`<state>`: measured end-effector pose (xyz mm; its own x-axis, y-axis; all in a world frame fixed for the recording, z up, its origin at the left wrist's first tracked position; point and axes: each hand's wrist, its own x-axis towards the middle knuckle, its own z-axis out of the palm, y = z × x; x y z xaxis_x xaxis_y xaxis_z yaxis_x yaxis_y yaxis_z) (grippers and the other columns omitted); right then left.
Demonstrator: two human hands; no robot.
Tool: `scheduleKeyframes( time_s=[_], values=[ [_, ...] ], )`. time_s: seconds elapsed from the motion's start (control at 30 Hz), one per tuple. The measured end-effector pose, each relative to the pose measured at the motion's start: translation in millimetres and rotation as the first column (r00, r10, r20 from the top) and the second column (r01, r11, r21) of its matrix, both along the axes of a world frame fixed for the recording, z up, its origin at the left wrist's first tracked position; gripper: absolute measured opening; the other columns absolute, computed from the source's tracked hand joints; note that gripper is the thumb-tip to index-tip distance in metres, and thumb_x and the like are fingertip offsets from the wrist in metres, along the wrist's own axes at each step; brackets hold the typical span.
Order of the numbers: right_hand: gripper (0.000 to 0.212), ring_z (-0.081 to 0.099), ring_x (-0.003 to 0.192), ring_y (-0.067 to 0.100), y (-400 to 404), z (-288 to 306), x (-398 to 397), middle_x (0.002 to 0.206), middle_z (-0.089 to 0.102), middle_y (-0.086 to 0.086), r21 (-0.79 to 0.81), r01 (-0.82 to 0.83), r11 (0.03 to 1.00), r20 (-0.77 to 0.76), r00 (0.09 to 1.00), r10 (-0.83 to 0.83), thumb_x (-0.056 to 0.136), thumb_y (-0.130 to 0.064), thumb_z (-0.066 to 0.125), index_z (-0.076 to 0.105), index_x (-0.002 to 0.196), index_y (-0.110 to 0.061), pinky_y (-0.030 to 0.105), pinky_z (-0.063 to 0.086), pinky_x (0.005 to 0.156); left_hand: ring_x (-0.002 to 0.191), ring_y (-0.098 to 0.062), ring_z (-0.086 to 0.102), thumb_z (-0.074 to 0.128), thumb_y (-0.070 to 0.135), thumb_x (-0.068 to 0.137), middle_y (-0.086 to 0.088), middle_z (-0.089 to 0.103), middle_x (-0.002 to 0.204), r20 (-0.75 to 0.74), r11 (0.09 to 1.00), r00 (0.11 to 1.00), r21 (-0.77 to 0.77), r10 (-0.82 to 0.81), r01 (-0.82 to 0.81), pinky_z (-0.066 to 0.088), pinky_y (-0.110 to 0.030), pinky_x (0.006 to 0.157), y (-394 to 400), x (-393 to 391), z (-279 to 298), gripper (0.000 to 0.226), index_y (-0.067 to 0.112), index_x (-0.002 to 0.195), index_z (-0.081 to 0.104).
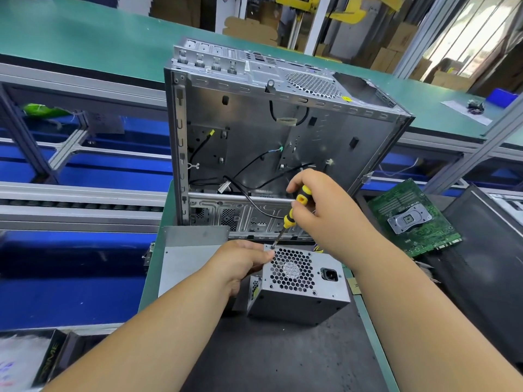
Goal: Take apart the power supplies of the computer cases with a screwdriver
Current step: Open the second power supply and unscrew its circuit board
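Observation:
A grey power supply (304, 295) with a honeycomb fan grille stands on the dark mat in front of me. My left hand (240, 261) grips its upper left corner, fingers curled over the edge. My right hand (319, 205) holds a yellow-and-black screwdriver (294, 212) by the handle. The screwdriver tip sits on a screw at the supply's top left corner, right by my left fingertips. Behind stands an open, stripped computer case (283, 137) with loose black cables inside.
A flat grey metal panel (186, 258) lies left of the supply. A green motherboard (413, 219) lies to the right on a dark case side. A roller conveyor (79, 205) runs on the left, a green bench (85, 35) beyond. A blue bin (502, 96) sits far right.

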<state>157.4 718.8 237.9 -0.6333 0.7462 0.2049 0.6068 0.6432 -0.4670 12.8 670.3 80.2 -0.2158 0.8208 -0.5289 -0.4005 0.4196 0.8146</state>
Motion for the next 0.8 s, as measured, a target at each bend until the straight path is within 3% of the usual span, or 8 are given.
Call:
scheduleKeyframes(
  time_s=[0.07, 0.13, 0.23, 0.37, 0.53, 0.63, 0.73, 0.8],
  values=[
    [0.014, 0.048, 0.075, 0.005, -2, 4, -1, 0.092, 0.052, -0.013, 0.043, -0.041, 0.998, 0.055, 0.998, 0.039, 0.093, -0.020, 0.054, 0.051, 0.102, -0.031, 0.027, 0.038, 0.061, 0.110, -0.033, 0.065, 0.087, 0.008, 0.070, -0.013, 0.073, 0.092, -0.002, 1.000, 1.000, 0.001, -0.001, 0.001, 0.040, -0.048, 0.112, 0, 0, 0, 0.027, 0.007, 0.090, 0.068],
    [0.006, 0.048, 0.071, 0.006, -1, 9, -3, 0.081, 0.055, -0.011, 0.178, -0.042, 0.983, 0.152, 0.988, 0.015, 0.093, -0.036, 0.053, 0.052, 0.093, -0.030, 0.030, 0.035, 0.058, 0.108, -0.032, 0.066, 0.087, 0.009, 0.070, -0.012, 0.073, 0.092, -0.007, 1.000, 1.000, -0.002, 0.000, 0.000, 0.041, -0.048, 0.111, 0, -1, 0, 0.028, 0.007, 0.090, 0.068],
    [0.035, 0.051, 0.061, 0.006, 2, 14, -6, 0.065, 0.059, -0.007, 0.206, 0.037, 0.978, 0.183, 0.980, -0.076, 0.090, -0.061, 0.047, 0.054, 0.082, -0.029, 0.028, 0.031, 0.052, 0.105, -0.032, 0.067, 0.088, 0.009, 0.069, -0.011, 0.074, 0.089, -0.013, 1.000, 1.000, -0.008, -0.001, 0.001, 0.044, -0.046, 0.108, 0, -1, 0, 0.028, 0.008, 0.090, 0.069],
    [0.009, 0.051, 0.059, 0.008, 5, 12, -5, 0.068, 0.058, -0.007, 0.055, 0.050, 0.997, 0.119, 0.991, -0.056, 0.097, -0.035, 0.058, 0.052, 0.094, -0.029, 0.028, 0.035, 0.054, 0.106, -0.032, 0.067, 0.089, 0.011, 0.068, -0.014, 0.074, 0.094, -0.018, 1.000, 1.000, -0.013, -0.015, 0.015, 0.044, -0.047, 0.109, 0, -1, 0, 0.029, 0.008, 0.090, 0.070],
    [0.013, 0.053, 0.062, -0.002, 3, 16, -2, 0.077, 0.060, -0.009, -0.035, -0.004, 0.999, 0.104, 0.995, 0.008, 0.096, -0.019, 0.054, 0.049, 0.094, -0.031, 0.015, 0.036, 0.051, 0.103, -0.030, 0.068, 0.089, 0.012, 0.068, -0.013, 0.075, 0.094, -0.028, 1.000, 0.999, -0.012, -0.017, 0.016, 0.045, -0.047, 0.108, 1, -1, 2, 0.032, 0.008, 0.093, 0.070],
    [0.009, 0.052, 0.065, 0.008, 3, 16, -2, 0.074, 0.057, -0.007, 0.058, 0.022, 0.998, 0.177, 0.984, -0.032, 0.095, -0.026, 0.052, 0.049, 0.088, -0.029, 0.028, 0.034, 0.054, 0.104, -0.031, 0.067, 0.089, 0.010, 0.068, -0.014, 0.074, 0.095, -0.026, 1.000, 1.000, -0.016, -0.009, 0.009, 0.043, -0.047, 0.109, 1, -2, 1, 0.031, 0.007, 0.093, 0.070],
    [0.030, 0.052, 0.064, 0.011, 4, 17, -3, 0.065, 0.058, -0.006, 0.210, 0.065, 0.976, 0.240, 0.964, -0.115, 0.095, -0.054, 0.050, 0.053, 0.082, -0.027, 0.030, 0.035, 0.053, 0.109, -0.033, 0.065, 0.089, 0.009, 0.068, -0.014, 0.073, 0.095, -0.027, 1.000, 1.000, -0.014, 0.002, -0.003, 0.041, -0.049, 0.111, 0, 0, 0, 0.030, 0.007, 0.091, 0.069],
    [0.029, 0.049, 0.059, 0.010, 5, 18, -4, 0.061, 0.055, -0.006, 0.157, 0.079, 0.984, 0.182, 0.977, -0.108, 0.096, -0.051, 0.053, 0.055, 0.083, -0.026, 0.030, 0.033, 0.052, 0.109, -0.033, 0.065, 0.089, 0.009, 0.068, -0.014, 0.073, 0.093, -0.030, 1.000, 1.000, -0.016, 0.004, -0.005, 0.041, -0.049, 0.111, 1, 0, 1, 0.029, 0.008, 0.089, 0.069]
  ],
)
